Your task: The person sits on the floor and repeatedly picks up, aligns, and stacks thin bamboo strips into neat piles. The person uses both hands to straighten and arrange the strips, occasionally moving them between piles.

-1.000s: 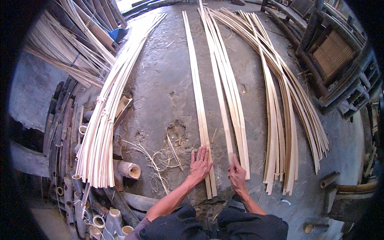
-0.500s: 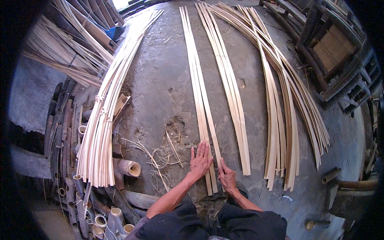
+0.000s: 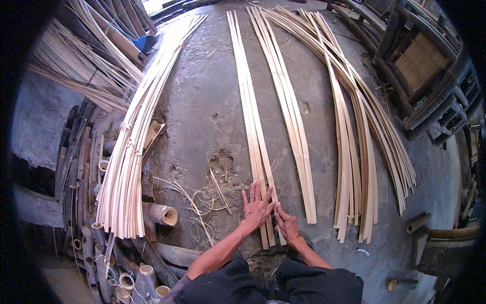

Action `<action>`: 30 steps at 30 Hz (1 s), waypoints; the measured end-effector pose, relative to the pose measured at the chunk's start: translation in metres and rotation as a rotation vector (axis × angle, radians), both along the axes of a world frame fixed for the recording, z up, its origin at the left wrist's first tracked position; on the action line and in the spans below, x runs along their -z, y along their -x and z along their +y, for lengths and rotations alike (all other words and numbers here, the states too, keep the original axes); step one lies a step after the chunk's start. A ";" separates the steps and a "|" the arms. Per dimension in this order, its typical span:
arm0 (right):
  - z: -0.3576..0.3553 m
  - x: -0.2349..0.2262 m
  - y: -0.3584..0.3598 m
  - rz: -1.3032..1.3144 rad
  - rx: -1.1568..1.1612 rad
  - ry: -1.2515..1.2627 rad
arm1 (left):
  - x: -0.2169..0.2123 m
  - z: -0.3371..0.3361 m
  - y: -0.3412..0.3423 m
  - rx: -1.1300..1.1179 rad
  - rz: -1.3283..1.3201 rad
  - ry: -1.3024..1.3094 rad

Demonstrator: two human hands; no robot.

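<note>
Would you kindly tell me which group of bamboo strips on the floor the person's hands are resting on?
The narrow group left of centre: the left hand and right hand press its near end. The other groups lie untouched on either side.

left hand (image 3: 258,206) and right hand (image 3: 287,227) lie flat, seemingly pressing bamboo strips (image 3: 253,126).

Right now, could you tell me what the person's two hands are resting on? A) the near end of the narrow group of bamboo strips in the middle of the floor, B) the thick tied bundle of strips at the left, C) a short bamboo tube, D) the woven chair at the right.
A: the left hand lies flat and the right hand presses beside it on the near end of the middle bamboo strips.
</note>
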State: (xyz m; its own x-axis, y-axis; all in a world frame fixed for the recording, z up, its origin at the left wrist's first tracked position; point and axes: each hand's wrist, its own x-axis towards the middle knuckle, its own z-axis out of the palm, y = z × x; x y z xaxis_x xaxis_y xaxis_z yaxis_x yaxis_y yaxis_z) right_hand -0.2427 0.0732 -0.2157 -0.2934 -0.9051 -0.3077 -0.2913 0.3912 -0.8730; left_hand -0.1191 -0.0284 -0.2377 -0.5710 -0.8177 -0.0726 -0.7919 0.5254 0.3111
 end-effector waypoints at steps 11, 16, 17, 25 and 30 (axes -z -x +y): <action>-0.005 -0.009 0.021 0.481 -0.210 -0.020 | 0.009 0.004 0.005 -0.037 0.095 0.043; -0.020 -0.017 0.077 0.898 0.016 0.109 | 0.013 0.004 0.004 0.021 0.045 0.136; -0.020 -0.017 0.088 0.984 0.077 0.184 | 0.012 0.005 0.004 0.033 0.064 0.116; -0.017 -0.011 0.102 0.754 -0.045 0.047 | 0.007 0.001 0.005 0.090 0.051 0.123; -0.023 -0.057 0.074 0.215 0.267 0.096 | 0.007 -0.009 0.005 0.120 0.079 0.147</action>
State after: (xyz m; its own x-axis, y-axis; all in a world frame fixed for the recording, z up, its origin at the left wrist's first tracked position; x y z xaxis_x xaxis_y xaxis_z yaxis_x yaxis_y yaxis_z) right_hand -0.3170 0.0498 -0.1589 -0.5721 -0.8098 -0.1304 -0.3712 0.3974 -0.8392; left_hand -0.1238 -0.0369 -0.2447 -0.6642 -0.7420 0.0913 -0.6972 0.6589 0.2824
